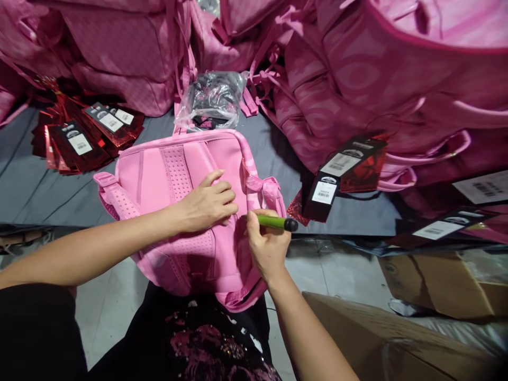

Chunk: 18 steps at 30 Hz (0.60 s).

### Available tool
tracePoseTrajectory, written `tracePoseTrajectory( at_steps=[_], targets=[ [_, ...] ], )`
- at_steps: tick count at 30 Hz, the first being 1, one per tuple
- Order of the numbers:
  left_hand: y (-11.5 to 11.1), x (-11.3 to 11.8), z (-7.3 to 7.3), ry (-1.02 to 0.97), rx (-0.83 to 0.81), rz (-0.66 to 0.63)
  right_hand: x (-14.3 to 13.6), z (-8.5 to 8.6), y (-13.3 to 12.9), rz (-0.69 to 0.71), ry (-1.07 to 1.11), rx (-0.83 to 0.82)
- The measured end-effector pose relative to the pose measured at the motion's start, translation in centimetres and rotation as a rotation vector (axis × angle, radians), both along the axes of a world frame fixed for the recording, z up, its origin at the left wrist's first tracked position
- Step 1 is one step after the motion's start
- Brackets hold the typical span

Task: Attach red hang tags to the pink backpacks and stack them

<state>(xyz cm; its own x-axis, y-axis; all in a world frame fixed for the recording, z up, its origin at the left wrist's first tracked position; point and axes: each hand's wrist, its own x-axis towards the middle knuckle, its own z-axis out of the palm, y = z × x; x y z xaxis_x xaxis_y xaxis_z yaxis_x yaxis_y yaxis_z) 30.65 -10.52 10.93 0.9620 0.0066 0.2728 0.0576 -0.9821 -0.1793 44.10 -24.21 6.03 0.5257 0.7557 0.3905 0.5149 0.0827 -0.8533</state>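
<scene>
A grey-covered worktop (67, 193) stands over a pale tiled floor (101, 312), with a cardboard box (357, 328) at lower right, cut off. The pink backpack (202, 251) overhangs the worktop's near edge. The left hand (212, 206) rests on it, fingers slightly spread; the right hand (270, 246) pinches a green marker (273, 221), tip hidden. The clear plastic bag's (218, 98) contents are hard to make out.
</scene>
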Motion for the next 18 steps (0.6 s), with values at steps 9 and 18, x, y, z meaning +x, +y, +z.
tracePoseTrajectory(
  at_steps=[9,18],
  targets=[
    [0.9,1.2,6.9,0.34,-0.063,0.1,0.9,2.1,-2.0,0.119,0.099,0.052],
    [-8.8,-2.4,13.5,0.036,-0.386,0.435,0.4,10.1,-3.1,0.375,-0.404,0.368]
  ],
)
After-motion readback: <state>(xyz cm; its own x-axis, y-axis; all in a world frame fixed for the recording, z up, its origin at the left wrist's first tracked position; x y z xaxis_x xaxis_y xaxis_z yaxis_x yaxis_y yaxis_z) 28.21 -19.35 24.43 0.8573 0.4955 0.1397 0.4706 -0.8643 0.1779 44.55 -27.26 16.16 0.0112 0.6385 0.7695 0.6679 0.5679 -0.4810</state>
